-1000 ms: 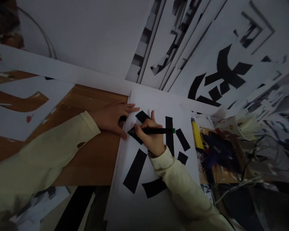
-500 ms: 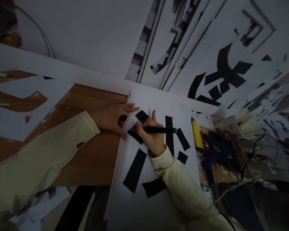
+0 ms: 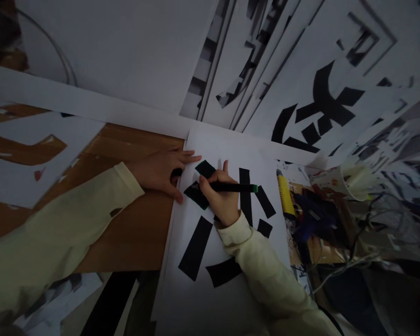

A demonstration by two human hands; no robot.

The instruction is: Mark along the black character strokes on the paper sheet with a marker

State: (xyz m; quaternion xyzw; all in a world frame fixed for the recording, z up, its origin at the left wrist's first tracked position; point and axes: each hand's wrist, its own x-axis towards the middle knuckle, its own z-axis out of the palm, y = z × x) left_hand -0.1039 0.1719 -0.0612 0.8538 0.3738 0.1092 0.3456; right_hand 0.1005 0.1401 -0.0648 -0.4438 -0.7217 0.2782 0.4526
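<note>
A black marker (image 3: 234, 187) with a green end lies in my right hand (image 3: 221, 193), whose thumb and fingers are closed round it. Its tip is at a black shape (image 3: 197, 196) on the white sheet (image 3: 227, 144). Green lines edge that shape and the black shape (image 3: 206, 169) just above it. My left hand (image 3: 164, 171) rests with spread fingers across the sheet's left edge, holding nothing. Other black strips (image 3: 196, 248) are on the sheet below and to the right, partly covered by my right hand and sleeve.
White boards (image 3: 119, 56) stand behind the sheet, some bearing black shapes (image 3: 327, 105). To the right are a yellow tube (image 3: 285, 192), a dark blue tool (image 3: 313, 212), a paper cup (image 3: 336, 182) and cables. Cut white paper (image 3: 17, 182) lies on the wooden table (image 3: 136, 224) at left.
The marker's tip and my right hand have shifted slightly along the black shape. The whole view has moved slightly. My left hand keeps its place at the sheet's edge.
</note>
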